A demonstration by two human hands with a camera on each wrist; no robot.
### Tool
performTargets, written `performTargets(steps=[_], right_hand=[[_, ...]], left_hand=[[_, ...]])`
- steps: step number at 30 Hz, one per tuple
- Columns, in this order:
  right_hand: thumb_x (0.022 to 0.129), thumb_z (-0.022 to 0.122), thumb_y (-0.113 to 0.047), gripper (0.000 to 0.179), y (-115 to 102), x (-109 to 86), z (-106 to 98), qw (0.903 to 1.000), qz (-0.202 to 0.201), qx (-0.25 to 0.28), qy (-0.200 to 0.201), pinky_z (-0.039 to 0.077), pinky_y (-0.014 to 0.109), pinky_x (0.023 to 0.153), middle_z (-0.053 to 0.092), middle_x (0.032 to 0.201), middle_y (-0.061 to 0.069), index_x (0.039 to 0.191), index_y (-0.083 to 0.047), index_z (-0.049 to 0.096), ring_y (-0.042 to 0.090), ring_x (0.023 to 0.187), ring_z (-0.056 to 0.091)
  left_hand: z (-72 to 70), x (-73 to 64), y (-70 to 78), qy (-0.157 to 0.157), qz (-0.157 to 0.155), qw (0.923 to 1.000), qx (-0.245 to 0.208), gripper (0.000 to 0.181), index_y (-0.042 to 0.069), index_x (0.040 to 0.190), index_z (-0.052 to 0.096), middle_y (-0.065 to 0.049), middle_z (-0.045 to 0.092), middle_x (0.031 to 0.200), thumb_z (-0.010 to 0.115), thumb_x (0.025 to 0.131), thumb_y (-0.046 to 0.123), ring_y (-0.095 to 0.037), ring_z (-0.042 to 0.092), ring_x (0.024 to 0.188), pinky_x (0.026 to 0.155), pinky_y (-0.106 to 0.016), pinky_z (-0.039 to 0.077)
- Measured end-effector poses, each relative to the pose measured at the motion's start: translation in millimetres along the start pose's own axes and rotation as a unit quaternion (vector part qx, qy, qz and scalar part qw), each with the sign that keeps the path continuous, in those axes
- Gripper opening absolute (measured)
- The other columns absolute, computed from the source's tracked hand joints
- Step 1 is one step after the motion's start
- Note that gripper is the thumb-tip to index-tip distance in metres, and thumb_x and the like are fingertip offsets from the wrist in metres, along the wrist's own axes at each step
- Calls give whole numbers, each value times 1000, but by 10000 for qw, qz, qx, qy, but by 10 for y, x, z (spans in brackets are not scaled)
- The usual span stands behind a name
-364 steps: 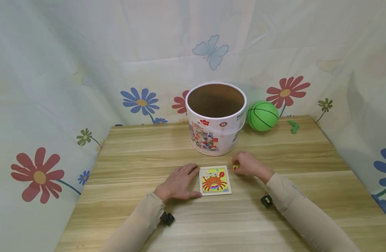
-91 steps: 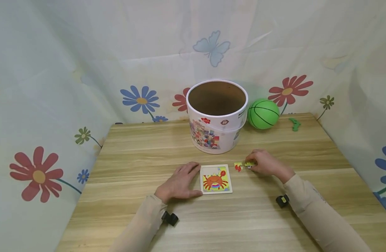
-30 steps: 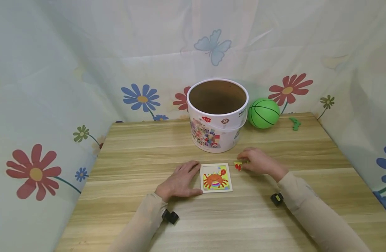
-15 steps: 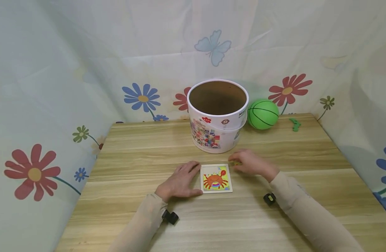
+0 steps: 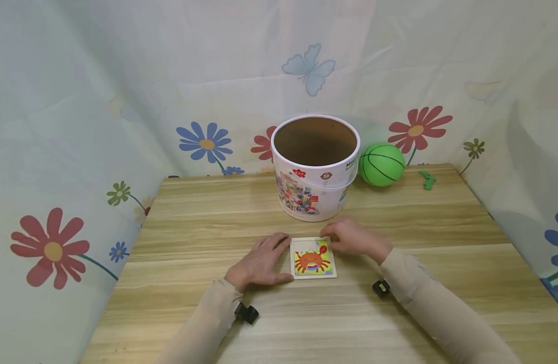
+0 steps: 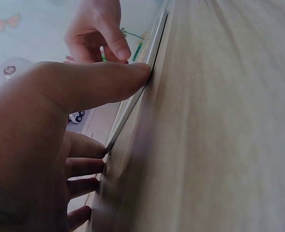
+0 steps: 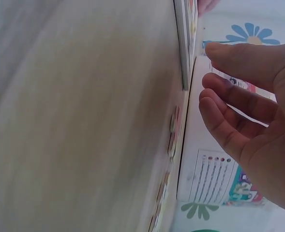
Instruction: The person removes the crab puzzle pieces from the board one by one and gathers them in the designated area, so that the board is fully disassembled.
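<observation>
A square wooden crab puzzle [image 5: 312, 264] lies on the table in the head view. Its orange crab and rainbow belly show, while a pale bare patch [image 5: 300, 247] appears at the upper left inside the border. My left hand [image 5: 261, 261] rests along the left side, thumb at the near corner and fingertips at the far one. Over the far right corner hovers my right hand [image 5: 355, 239], its fingers loosely bent; the right wrist view has nothing between thumb and fingertips [image 7: 216, 112]. Loose puzzle pieces [image 7: 173, 137] lie on the table below it, hidden by that hand in the head view.
A white printed bucket [image 5: 308, 189] with a handle stands just behind the puzzle. To its right are a green ball [image 5: 381, 165] and a small green toy [image 5: 427, 180]. Flowered curtain [image 5: 206, 91] encloses the table [image 5: 201, 212] at the back and sides.
Over the last second my right hand has moved left from the loose pieces to the puzzle's corner. The crab's eyes, in the puzzle twelve seconds ago, are out of it. The left hand stays put.
</observation>
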State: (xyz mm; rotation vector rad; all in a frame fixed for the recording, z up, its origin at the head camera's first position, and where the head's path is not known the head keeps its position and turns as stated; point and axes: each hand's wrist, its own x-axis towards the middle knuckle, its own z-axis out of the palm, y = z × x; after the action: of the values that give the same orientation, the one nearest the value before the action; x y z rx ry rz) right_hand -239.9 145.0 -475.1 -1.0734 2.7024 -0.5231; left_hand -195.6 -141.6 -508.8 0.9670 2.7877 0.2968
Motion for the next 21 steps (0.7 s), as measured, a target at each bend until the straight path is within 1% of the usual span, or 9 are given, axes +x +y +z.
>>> performTargets(steps=[2, 5, 9, 12, 21], right_hand=[[83, 74, -14, 30, -14, 22, 17, 9999, 34, 87, -75, 50, 35, 81, 69, 105, 5, 113, -10, 72, 17, 87, 60], [83, 74, -13, 30, -38, 45, 35, 9997, 91, 169, -150, 51, 34, 81, 69, 106, 3, 113, -11, 72, 16, 88, 60], [84, 74, -12, 30, -75, 64, 49, 9993, 128, 255, -231, 52, 37, 87, 68, 108, 3, 114, -11, 72, 18, 96, 61], [84, 74, -14, 30, -93, 77, 65, 9994, 95, 201, -250, 51, 39, 92, 68, 108, 2, 114, -11, 72, 18, 100, 62], [83, 75, -15, 31, -129, 106, 103, 9997, -96, -99, -214, 49, 41, 94, 67, 107, 4, 113, -9, 72, 21, 101, 61]], left_hand=[[-5, -6, 5, -8, -9, 10000, -4, 97, 11, 154, 28, -6, 26, 158, 61, 82, 66, -24, 24, 146, 118, -47, 23], [-10, -11, 8, -7, -7, 10000, -13, 96, 11, 154, 29, -7, 26, 157, 61, 82, 66, -24, 24, 145, 118, -48, 23], [-3, -11, 4, 0, 13, 10000, 22, 97, 11, 154, 29, -6, 26, 157, 60, 82, 67, -24, 24, 145, 118, -48, 24], [1, -7, -3, 20, 40, 10000, 82, 97, 11, 154, 29, -6, 27, 157, 60, 81, 68, -23, 24, 145, 118, -47, 24], [-2, -13, -1, 4, 11, 10000, 82, 98, 11, 154, 28, -7, 26, 158, 60, 81, 68, -24, 23, 146, 117, -48, 24]])
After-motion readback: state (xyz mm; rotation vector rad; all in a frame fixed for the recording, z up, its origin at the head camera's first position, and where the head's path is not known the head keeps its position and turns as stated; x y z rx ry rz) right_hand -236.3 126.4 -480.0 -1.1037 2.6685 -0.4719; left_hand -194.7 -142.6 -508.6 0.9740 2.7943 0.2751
